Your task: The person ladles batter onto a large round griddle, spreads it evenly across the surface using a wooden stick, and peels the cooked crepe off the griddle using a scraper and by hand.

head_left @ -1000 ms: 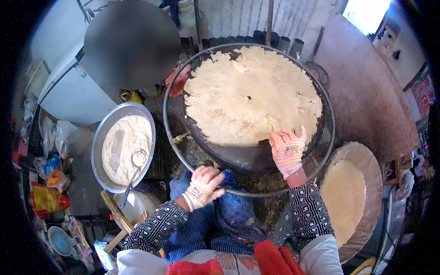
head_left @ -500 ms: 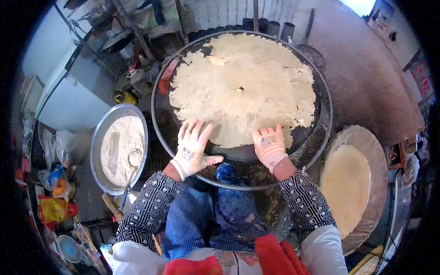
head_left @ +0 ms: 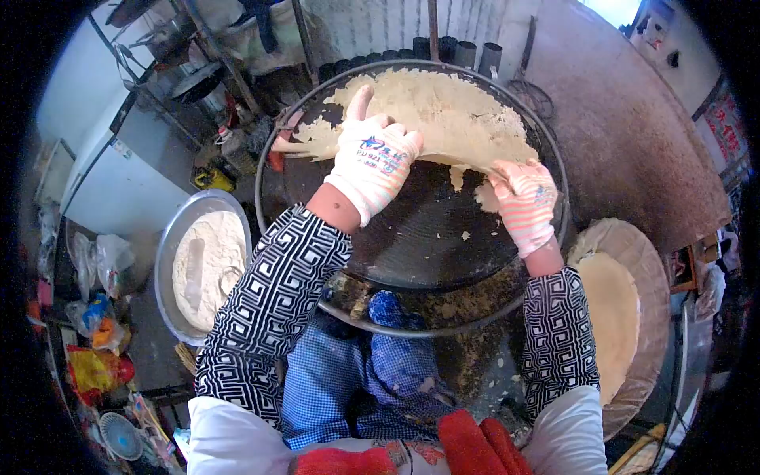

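A thin, pale flatbread (head_left: 443,111) with ragged edges lies over the far part of a round black griddle (head_left: 396,237). Its near edge is lifted and folded away from me. Fingers curled, my left hand (head_left: 374,168) in a striped work glove grips that edge left of centre, one finger sticking up. At the right side my right hand (head_left: 524,202), gloved alike, pinches the edge. A few torn scraps cling to the bared near half of the griddle. The part of the sheet under my left hand is hidden.
At left stands a metal basin (head_left: 165,273) of pale batter or dough with a ladle in it. A round, sheet-lined tray (head_left: 645,261) at right holds pale flatbread. A metal ring (head_left: 443,326) surrounds the griddle. Bags and household items crowd the far left.
Both hands have moved forward from the near edge of the griddle, the left also rightward. The flatbread's near edge has been peeled up and drawn away, baring the black surface.
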Motion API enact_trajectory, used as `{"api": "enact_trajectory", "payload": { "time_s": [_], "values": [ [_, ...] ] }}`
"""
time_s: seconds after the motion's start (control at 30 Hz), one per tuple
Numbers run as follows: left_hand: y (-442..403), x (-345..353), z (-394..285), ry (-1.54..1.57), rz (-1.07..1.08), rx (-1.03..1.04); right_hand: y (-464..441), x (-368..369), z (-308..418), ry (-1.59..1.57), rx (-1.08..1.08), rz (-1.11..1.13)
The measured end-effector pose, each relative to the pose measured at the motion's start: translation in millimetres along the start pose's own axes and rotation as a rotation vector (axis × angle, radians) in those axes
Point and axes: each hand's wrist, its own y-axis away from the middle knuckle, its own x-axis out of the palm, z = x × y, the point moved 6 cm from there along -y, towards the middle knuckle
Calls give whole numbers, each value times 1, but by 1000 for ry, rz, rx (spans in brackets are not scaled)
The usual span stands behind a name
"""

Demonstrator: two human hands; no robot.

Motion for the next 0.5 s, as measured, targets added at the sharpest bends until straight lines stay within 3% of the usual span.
{"api": "enact_trajectory", "payload": {
  "time_s": [0.1, 0.23, 0.3, 0.37, 0.43, 0.5],
  "values": [
    [16, -21, -13, 52, -177, 32, -1, -21, 17, 59, -46, 34],
    [88, 5, -38, 152, -20, -41, 75, -45, 43, -15, 43, -7],
    [132, 30, -52, 149, 81, -75, 142, -51, 57, -229, 186, -11],
    [155, 39, -63, 175, 268, -129, 205, -42, 68, -441, 461, 120],
    [160, 32, -80, 234, 293, -145, 251, -31, 78, -780, 979, 236],
    [135, 15, -87, 317, 324, -153, 240, -28, 80, -1073, 1237, 195]
  ]
}}
